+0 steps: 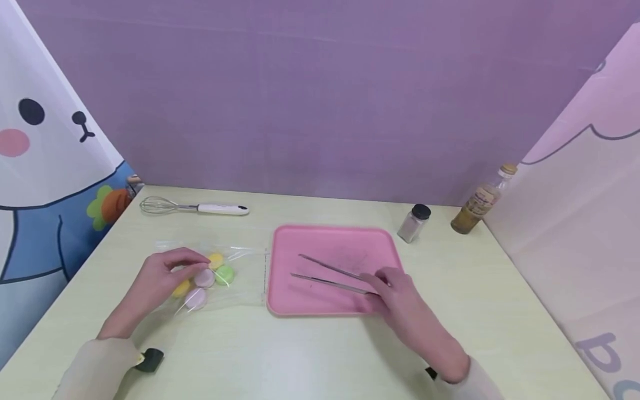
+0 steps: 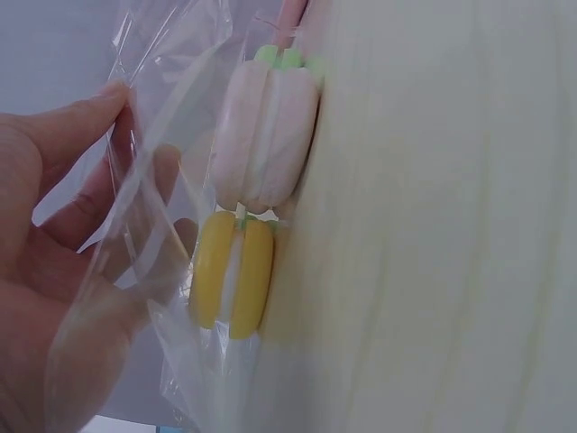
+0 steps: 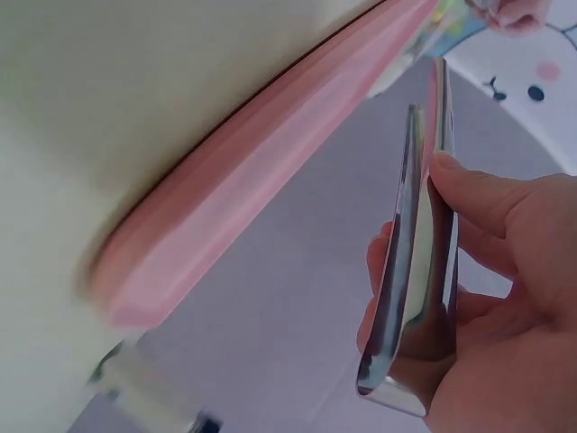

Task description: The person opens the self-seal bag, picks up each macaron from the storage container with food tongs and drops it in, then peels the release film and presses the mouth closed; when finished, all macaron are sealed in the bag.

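A clear plastic bag lies on the table's left side with several macarons in it: yellow, green and lilac. My left hand pinches the film between thumb and fingertips at the bag's left part, as the left wrist view shows close up. There, a pale lilac macaron and a yellow macaron stand out behind the film. In my right hand I hold metal tongs over the pink tray. The tongs' arms are spread, tips pointing left, with nothing between them.
A whisk with a white handle lies at the back left. Behind the tray's right corner stands a small black-capped jar. A corked glass bottle of brownish liquid is at the back right. Purple cloth hangs behind the table.
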### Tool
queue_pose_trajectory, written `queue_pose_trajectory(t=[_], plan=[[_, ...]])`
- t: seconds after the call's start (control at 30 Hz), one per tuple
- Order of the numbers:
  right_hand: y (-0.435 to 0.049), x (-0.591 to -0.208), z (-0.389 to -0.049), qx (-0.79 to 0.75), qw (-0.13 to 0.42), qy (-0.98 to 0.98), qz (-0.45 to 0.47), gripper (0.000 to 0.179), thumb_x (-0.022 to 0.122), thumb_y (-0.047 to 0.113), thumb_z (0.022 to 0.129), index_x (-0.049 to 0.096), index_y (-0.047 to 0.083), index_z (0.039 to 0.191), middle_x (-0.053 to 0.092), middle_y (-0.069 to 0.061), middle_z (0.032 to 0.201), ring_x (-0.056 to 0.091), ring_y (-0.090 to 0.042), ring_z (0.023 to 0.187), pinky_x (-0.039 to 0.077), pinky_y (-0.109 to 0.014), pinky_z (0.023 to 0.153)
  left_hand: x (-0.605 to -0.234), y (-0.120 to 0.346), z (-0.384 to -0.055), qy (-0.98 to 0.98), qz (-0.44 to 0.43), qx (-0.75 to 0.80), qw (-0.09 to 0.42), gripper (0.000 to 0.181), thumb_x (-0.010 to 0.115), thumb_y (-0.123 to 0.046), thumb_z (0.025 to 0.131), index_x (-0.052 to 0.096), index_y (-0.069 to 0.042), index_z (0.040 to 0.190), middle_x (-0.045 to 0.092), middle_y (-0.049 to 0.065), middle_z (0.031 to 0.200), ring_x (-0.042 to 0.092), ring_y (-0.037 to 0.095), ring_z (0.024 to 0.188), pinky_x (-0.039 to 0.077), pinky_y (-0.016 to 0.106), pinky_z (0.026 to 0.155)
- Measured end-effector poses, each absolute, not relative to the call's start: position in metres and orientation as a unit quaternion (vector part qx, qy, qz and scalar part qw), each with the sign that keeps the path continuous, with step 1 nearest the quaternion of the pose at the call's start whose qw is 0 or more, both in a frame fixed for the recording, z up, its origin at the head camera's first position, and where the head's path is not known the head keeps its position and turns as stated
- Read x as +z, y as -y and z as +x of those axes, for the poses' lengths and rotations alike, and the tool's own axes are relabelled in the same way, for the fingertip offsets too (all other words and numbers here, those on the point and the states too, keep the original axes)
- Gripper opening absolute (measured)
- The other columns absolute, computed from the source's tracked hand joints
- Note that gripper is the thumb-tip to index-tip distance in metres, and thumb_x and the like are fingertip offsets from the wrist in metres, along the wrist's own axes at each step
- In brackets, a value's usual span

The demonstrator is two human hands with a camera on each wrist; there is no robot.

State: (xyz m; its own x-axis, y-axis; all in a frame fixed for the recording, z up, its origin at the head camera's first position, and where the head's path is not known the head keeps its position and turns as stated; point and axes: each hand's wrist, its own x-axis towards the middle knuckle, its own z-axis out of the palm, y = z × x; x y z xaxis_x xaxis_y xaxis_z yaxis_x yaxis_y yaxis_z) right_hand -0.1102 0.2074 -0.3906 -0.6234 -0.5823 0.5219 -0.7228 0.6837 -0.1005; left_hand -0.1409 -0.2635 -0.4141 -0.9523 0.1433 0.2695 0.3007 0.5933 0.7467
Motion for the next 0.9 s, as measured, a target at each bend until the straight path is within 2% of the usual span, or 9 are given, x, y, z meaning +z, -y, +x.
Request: queue_pose_trajectory(t=[0.03, 0.1, 0.17, 0.23, 0.33, 0.53, 0.67, 0.9], plan=[[-0.214, -0.391, -0.108, 0.154, 0.234, 0.889, 0.362, 0.03, 0.074, 0.021, 0.094, 0.07, 0.006, 0.121, 0.059, -0.006, 0.094, 0.054, -0.019, 0.083, 0.049, -0.036, 0.072, -0.415, 0.263, -0.141, 0.887, -0.128, -0.435, 0.092, 0.013, 0.071, -0.02, 0.097, 0.078, -0.013, 0.105, 0.073, 0.0, 0.108, 0.06, 0.001, 0.099, 0.045, 0.016, 0.082], [-0.228, -0.393, -0.103, 0.157, 0.239, 0.892, 0.351, 0.035, 0.06, 0.034, 0.102, 0.07, 0.006, 0.122, 0.059, -0.006, 0.096, 0.054, -0.018, 0.083, 0.049, -0.037, 0.071, -0.416, 0.263, -0.142, 0.885, -0.128, -0.438, 0.092, 0.013, 0.071, -0.021, 0.097, 0.078, -0.013, 0.104, 0.073, -0.001, 0.107, 0.061, 0.002, 0.099, 0.045, 0.016, 0.081], [-0.242, -0.395, -0.098, 0.16, 0.243, 0.896, 0.335, 0.037, 0.06, 0.036, 0.102, 0.07, 0.007, 0.122, 0.06, -0.007, 0.097, 0.055, -0.019, 0.084, 0.05, -0.039, 0.071, -0.416, 0.263, -0.143, 0.884, -0.133, -0.438, 0.094, 0.012, 0.071, -0.02, 0.097, 0.078, -0.013, 0.104, 0.073, -0.001, 0.106, 0.061, 0.002, 0.099, 0.045, 0.017, 0.082], [-0.257, -0.397, -0.092, 0.156, 0.246, 0.904, 0.313, 0.032, 0.072, 0.026, 0.095, 0.071, 0.007, 0.121, 0.06, -0.007, 0.097, 0.056, -0.019, 0.085, 0.05, -0.04, 0.072, -0.416, 0.263, -0.143, 0.884, -0.133, -0.438, 0.095, 0.012, 0.071, -0.02, 0.097, 0.078, -0.013, 0.104, 0.073, -0.001, 0.106, 0.061, 0.003, 0.099, 0.045, 0.018, 0.081], [-0.278, -0.399, -0.085, 0.151, 0.253, 0.914, 0.278, 0.043, 0.084, 0.003, 0.076, 0.072, 0.007, 0.118, 0.062, -0.007, 0.095, 0.057, -0.019, 0.084, 0.051, -0.041, 0.07, -0.415, 0.263, -0.142, 0.885, -0.131, -0.436, 0.093, 0.013, 0.071, -0.021, 0.097, 0.078, -0.014, 0.105, 0.073, -0.001, 0.107, 0.061, 0.002, 0.1, 0.046, 0.017, 0.082], [-0.318, -0.403, -0.077, 0.143, 0.286, 0.92, 0.227, 0.05, 0.087, -0.005, 0.067, 0.073, 0.005, 0.114, 0.062, -0.008, 0.089, 0.056, -0.019, 0.077, 0.047, -0.03, 0.065, -0.415, 0.264, -0.141, 0.886, -0.128, -0.436, 0.095, 0.013, 0.071, -0.021, 0.097, 0.078, -0.013, 0.105, 0.073, 0.0, 0.107, 0.061, 0.002, 0.099, 0.046, 0.017, 0.081], [-0.341, -0.405, -0.074, 0.149, 0.29, 0.927, 0.186, 0.05, 0.087, -0.008, 0.067, 0.073, 0.003, 0.114, 0.062, -0.01, 0.089, 0.055, -0.021, 0.074, 0.043, -0.026, 0.06, -0.415, 0.264, -0.141, 0.883, -0.132, -0.439, 0.101, 0.011, 0.072, -0.019, 0.097, 0.078, -0.013, 0.104, 0.073, 0.0, 0.106, 0.061, 0.001, 0.098, 0.046, 0.016, 0.081], [-0.364, -0.411, -0.075, 0.156, 0.257, 0.948, 0.102, 0.04, 0.083, -0.005, 0.076, 0.071, -0.001, 0.114, 0.061, -0.016, 0.089, 0.056, -0.025, 0.071, 0.045, -0.038, 0.055, -0.414, 0.263, -0.14, 0.884, -0.134, -0.436, 0.099, 0.011, 0.073, -0.017, 0.096, 0.078, -0.014, 0.105, 0.073, -0.001, 0.107, 0.059, 0.0, 0.101, 0.045, 0.013, 0.086]])
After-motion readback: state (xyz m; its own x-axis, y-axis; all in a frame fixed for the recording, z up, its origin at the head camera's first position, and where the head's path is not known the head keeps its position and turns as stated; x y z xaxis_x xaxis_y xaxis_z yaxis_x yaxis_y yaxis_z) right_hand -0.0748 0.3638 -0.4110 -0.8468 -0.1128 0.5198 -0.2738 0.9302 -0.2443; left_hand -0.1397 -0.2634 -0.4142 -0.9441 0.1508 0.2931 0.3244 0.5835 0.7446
